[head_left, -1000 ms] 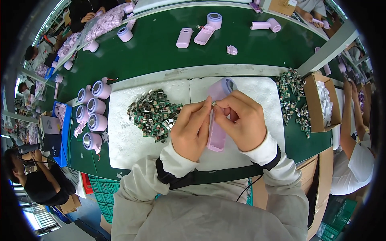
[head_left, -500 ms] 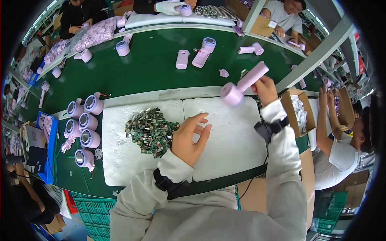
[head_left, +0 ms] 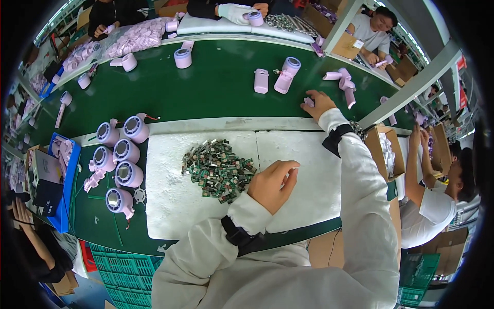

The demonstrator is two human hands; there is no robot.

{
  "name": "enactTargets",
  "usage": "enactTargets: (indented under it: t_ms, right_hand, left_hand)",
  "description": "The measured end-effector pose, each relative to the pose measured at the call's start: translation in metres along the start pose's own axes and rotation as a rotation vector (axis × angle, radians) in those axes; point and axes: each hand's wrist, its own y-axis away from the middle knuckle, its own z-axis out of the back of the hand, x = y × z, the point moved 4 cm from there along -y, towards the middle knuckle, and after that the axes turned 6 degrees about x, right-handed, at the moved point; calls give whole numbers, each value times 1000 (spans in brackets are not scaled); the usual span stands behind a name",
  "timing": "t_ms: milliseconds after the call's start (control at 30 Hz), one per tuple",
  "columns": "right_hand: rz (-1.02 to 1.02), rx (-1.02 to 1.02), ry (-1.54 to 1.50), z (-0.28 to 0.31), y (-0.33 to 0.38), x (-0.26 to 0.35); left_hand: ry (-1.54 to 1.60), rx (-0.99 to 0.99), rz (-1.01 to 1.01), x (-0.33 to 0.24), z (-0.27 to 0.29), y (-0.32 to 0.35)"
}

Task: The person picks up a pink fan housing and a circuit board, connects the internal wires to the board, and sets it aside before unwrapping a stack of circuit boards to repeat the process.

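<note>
My right hand reaches onto the far green surface, its fingers closed round a small pink plastic piece. Just beyond it, a pink handheld fan housing lies against another pink fan housing. My left hand is curled over the white foam sheet, thumb and fingers drawn together; anything between them is too small to make out. Beside its knuckles lies a heap of small green circuit boards.
Several round pink fan heads stand left of the foam. A blue bin sits at the far left, a cardboard box at the right. A metal post slants up at the right. Co-workers sit around the table.
The fan housing that my right hand held now lies on the green surface, and that hand has gone to the small pink piece. My left fingers have curled closed. The view has shifted.
</note>
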Motion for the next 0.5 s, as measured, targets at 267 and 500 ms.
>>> enactTargets:
  t_ms: [267, 500]
  right_hand:
    - [19, 522, -286, 24, 4, 55]
    - [459, 687, -539, 33, 38, 164]
  left_hand:
    - [-31, 4, -40, -4, -3, 2]
    - [20, -90, -113, -9, 2, -2]
